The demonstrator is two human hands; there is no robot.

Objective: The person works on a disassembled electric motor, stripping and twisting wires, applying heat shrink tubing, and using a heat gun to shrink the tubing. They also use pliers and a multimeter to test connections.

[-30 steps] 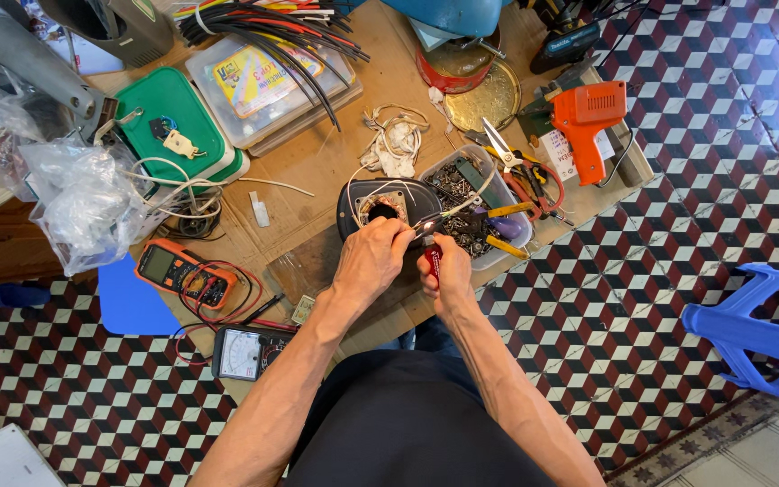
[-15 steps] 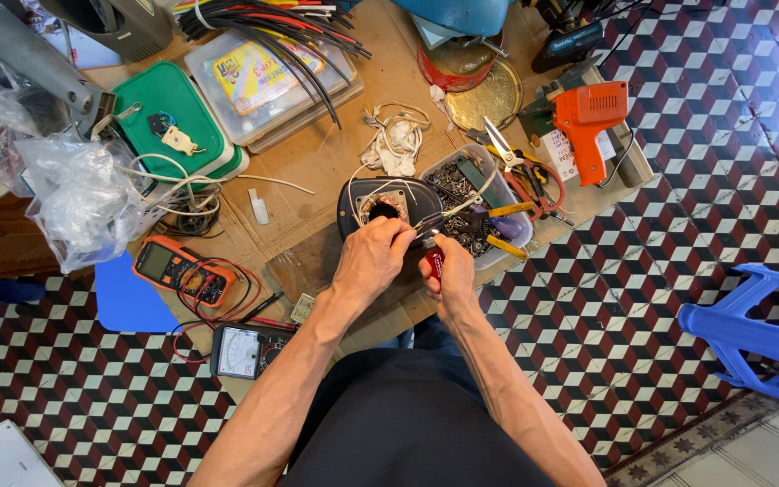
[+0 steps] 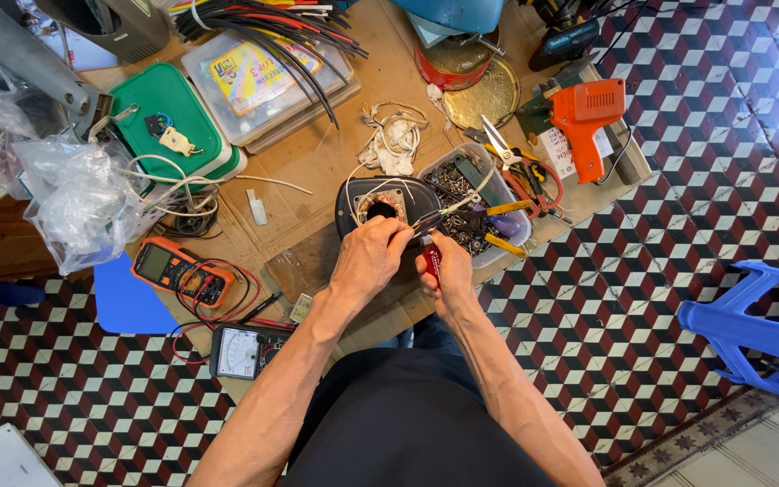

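Left hand (image 3: 367, 260) fingers pinch thin wires at the black motor housing (image 3: 388, 200); right hand (image 3: 444, 271) grips red-handled pliers (image 3: 432, 257). Steady both.

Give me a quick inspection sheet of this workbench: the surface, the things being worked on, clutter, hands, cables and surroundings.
Surface: wooden bench, partly covered with cardboard.
Job's things: black round device with white wires; red-handled tool.
Clutter: green case, clear box, plastic bags, parts tray, orange gun-shaped tool, orange meter, dial meter.
Hands: left hand on the device; right hand grips the red-handled tool.
Cables: black and red bundle at top; meter leads; white cord.
Surroundings: patterned tile floor; blue stool at right.
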